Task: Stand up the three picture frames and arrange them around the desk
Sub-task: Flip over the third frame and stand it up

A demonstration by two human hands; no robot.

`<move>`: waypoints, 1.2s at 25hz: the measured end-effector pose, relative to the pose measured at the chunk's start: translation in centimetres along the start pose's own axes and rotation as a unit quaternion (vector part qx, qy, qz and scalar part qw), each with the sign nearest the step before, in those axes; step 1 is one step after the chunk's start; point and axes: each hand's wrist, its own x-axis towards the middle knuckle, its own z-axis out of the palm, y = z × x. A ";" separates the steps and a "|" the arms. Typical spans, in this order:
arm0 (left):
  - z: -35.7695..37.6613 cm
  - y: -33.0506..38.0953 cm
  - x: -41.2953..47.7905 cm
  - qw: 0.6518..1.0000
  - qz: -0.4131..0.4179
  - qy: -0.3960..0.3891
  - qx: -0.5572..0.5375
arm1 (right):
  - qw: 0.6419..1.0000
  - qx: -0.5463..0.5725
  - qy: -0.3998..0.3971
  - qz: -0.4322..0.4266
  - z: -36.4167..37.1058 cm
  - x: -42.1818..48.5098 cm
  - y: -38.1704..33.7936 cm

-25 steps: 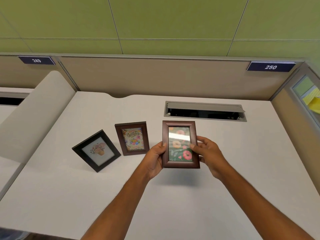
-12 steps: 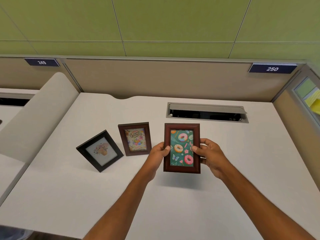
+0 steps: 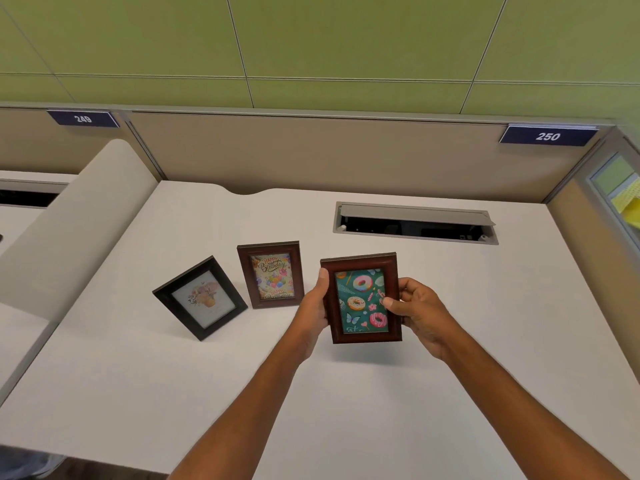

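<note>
A brown frame with a doughnut picture (image 3: 362,299) is held upright over the middle of the white desk (image 3: 381,410). My left hand (image 3: 313,308) grips its left edge and my right hand (image 3: 417,311) grips its right edge, thumb on the glass. To its left a brown frame with a birthday card (image 3: 272,275) stands on the desk, leaning back. Further left a black frame with a flower picture (image 3: 201,297) stands turned at an angle.
An open cable tray (image 3: 415,223) is set into the desk behind the frames. Beige partition walls close the back and right sides, with a number plate 250 (image 3: 547,136). A curved divider (image 3: 69,230) bounds the left side.
The doughnut frame has tipped more upright and dropped slightly toward the desk, still in both hands. The other two frames have not moved.
</note>
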 end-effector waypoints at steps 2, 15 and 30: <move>-0.2 -0.3 0.0 1.000 -0.001 0.001 -0.001 | 0.999 0.006 -0.021 0.023 -0.2 0.0 -0.1; -0.7 -2.7 2.5 0.997 0.031 -0.027 0.071 | 0.999 0.001 -0.028 0.029 0.3 2.2 0.6; -1.9 -0.1 7.8 0.999 0.002 -0.013 0.044 | 0.997 -0.009 0.008 0.075 2.5 8.1 -0.9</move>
